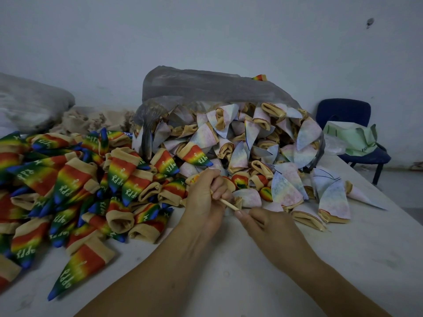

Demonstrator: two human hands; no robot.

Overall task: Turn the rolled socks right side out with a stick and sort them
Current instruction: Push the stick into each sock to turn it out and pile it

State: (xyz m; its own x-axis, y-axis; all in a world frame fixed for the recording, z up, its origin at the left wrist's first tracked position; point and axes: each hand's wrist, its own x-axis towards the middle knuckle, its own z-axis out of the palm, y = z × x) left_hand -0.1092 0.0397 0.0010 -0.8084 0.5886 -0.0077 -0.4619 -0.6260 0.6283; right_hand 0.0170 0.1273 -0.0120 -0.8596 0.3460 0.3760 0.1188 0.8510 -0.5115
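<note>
Centrally, a white table (343, 259) holds a grey plastic bag (194, 85) spilling pale rolled socks (251, 143) at the middle and right. A heap of rainbow socks (68, 184) lies on the left. Between the heaps, the left hand (203, 202) curls its fingers round a thin wooden stick (226, 204). The right hand (267, 225) pinches the stick's lower tip, fingers closed together.

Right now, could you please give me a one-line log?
left hand: grips stick | right hand: at stick tip, hold unclear | rainbow socks: left
</note>
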